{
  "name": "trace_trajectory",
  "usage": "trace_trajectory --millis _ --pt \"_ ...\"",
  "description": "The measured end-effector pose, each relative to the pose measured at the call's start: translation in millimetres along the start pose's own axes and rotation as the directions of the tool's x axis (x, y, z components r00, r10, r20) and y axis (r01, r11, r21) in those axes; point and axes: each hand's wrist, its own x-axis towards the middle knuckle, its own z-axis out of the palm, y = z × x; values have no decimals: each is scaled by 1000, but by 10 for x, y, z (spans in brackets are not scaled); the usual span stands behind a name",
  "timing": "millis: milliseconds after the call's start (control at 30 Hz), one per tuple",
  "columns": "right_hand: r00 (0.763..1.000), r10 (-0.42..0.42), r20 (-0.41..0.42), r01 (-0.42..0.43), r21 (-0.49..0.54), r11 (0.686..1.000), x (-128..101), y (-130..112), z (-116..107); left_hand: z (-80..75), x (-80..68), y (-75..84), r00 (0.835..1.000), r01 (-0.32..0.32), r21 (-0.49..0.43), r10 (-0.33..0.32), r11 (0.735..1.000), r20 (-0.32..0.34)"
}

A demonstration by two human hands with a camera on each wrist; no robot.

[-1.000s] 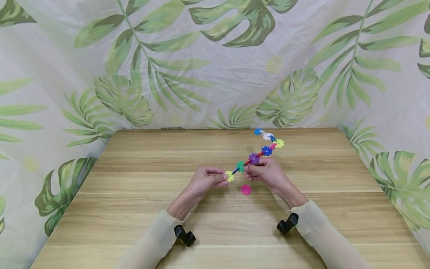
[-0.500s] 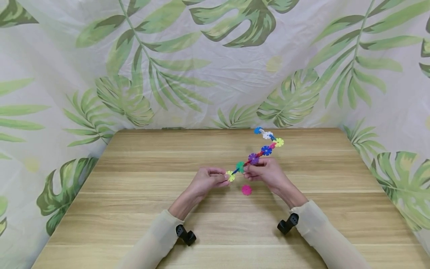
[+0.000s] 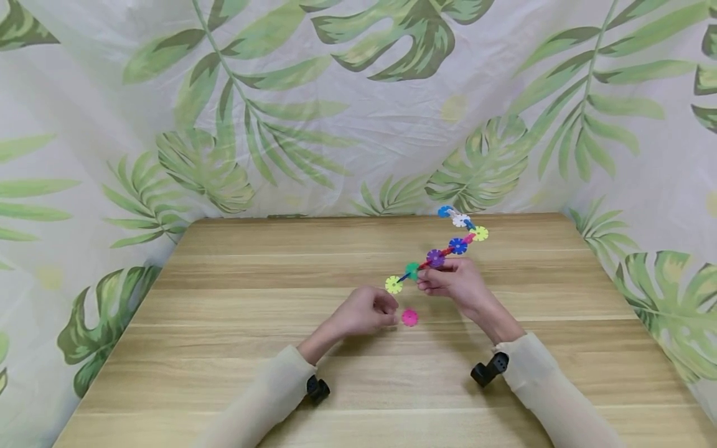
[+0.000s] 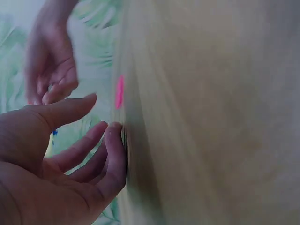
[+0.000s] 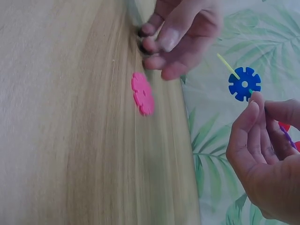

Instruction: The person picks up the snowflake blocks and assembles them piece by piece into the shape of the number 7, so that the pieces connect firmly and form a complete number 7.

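On the worktop [image 3: 224, 348], left to right:
Left hand [image 3: 366, 311]: fingers loosely curled, holding nothing, just beside the pink disc.
Pink disc [image 3: 410, 318]: flat on the worktop between both hands.
Right hand [image 3: 456, 283]: pinching the snowflake-disc chain [image 3: 437, 256], raised and slanting up-right.

1. The person wears a long-sleeved top of thin, pale cream fabric; both sleeves [image 3: 263, 398] reach to the wrists and end in plain cuffs.
2. The right sleeve [image 3: 546, 392] shows soft folds along the forearm.
3. A small black camera unit [image 3: 318, 389] sits under the left wrist, rounded and matte.
4. A matching black unit [image 3: 488, 369] is fixed at the right wrist, with a blocky body.
5. The left hand [image 3: 366, 311] and right hand [image 3: 456, 283] are bare, with no rings or gloves.
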Motion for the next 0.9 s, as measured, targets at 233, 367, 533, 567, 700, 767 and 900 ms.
trace_trajectory --millis 233,367,533,567,700,767,900 --pt "1000 15 -7 -15 18 1000 0 3 -33 176 101 132 998 -69 292 65 954 22" --pt "1000 22 -11 -22 17 1000 7 7 -37 219 106 176 999 -51 358 51 932 10" --pt "1000 22 -9 -22 2 1000 7 2 -35 221 72 211 1000 -31 370 27 928 15" --pt "1000 22 -8 -22 1 1000 6 2 -34 217 60 213 999 -31 368 25 929 21" --pt "1000 23 -6 -23 2 1000 4 3 -32 179 -1 202 999 -41 312 29 949 43" --pt "1000 25 -6 -25 4 1000 3 3 -27 134 -41 185 999 -37 266 29 963 36" --pt "1000 27 -4 -27 7 1000 3 -3 -21 -25 -135 141 1000 -10 137 12 990 -16"
